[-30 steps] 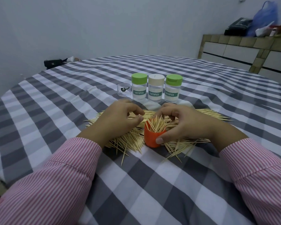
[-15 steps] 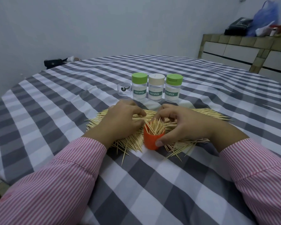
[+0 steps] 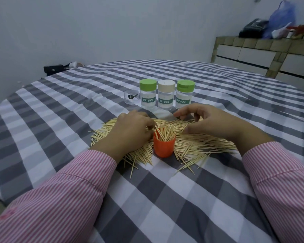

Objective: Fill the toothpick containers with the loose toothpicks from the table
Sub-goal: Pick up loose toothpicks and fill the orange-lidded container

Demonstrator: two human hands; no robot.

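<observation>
An orange container (image 3: pixel 164 146) stands upright in the middle of a wide pile of loose toothpicks (image 3: pixel 200 144), with many toothpicks standing in it. My left hand (image 3: pixel 130 132) rests on the pile just left of it, fingertips pinched on a few toothpicks at the container's rim. My right hand (image 3: pixel 211 123) is to the right of and behind the container, apart from it, fingers curled and spread over the pile and holding nothing. Behind the pile stand three clear "TOOTHPICK" jars in a row: green lid (image 3: pixel 148 96), beige lid (image 3: pixel 166 97), green lid (image 3: pixel 185 96), all capped.
A small clear cup (image 3: pixel 131 99) sits left of the jars. A grey and white checked cloth (image 3: pixel 165 199) covers the table. A black bag (image 3: pixel 54 69) lies at the far left edge. A tiled counter (image 3: pixel 263 55) with bags stands at the back right.
My right hand has let go of the orange container and moved up and to the right over the pile. My left hand has brought pinched toothpicks to the container's rim.
</observation>
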